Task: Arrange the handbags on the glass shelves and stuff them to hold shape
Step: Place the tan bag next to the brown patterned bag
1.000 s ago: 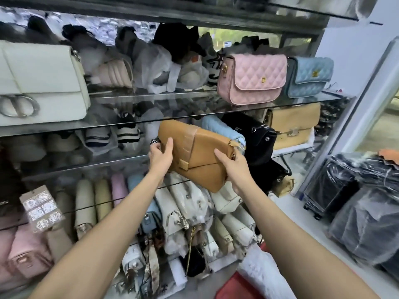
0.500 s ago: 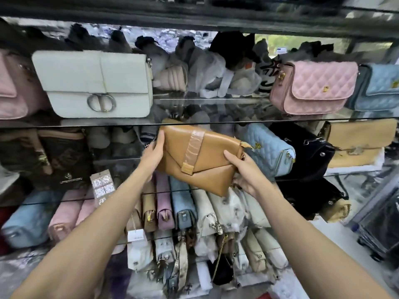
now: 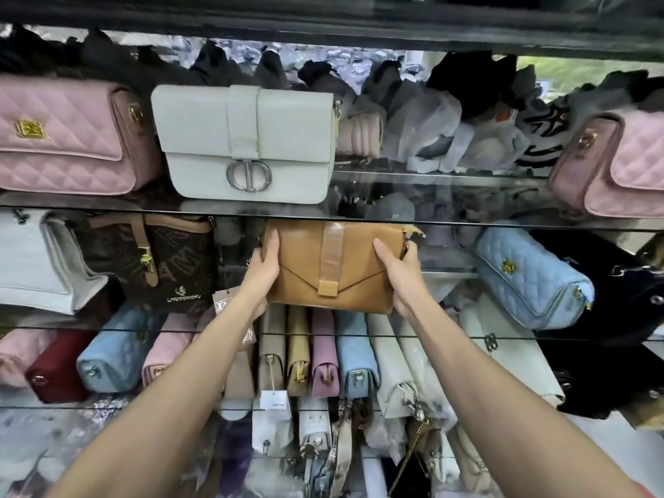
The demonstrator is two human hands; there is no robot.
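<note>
I hold a tan envelope-flap handbag [image 3: 336,267] upright and level with both hands, just under the front edge of the upper glass shelf [image 3: 449,219]. My left hand [image 3: 264,267] grips its left end and my right hand [image 3: 400,269] grips its right end, thumbs on the front. The bag sits in the gap between a brown monogram bag [image 3: 161,260] on its left and a light blue quilted bag [image 3: 528,278] lying tilted on its right. Whether it rests on the middle shelf is hidden.
On the upper shelf stand a pink quilted bag [image 3: 61,138], a white bag with a silver clasp [image 3: 248,145] and another pink bag [image 3: 618,163], with wrapped bags behind. Several slim bags stand packed in a row on the lower shelf [image 3: 323,354]. Black bags [image 3: 618,318] fill the right.
The tan bag has gone from tilted to level and moved deeper under the upper shelf. My view has shifted left, bringing the white and left pink bags into sight.
</note>
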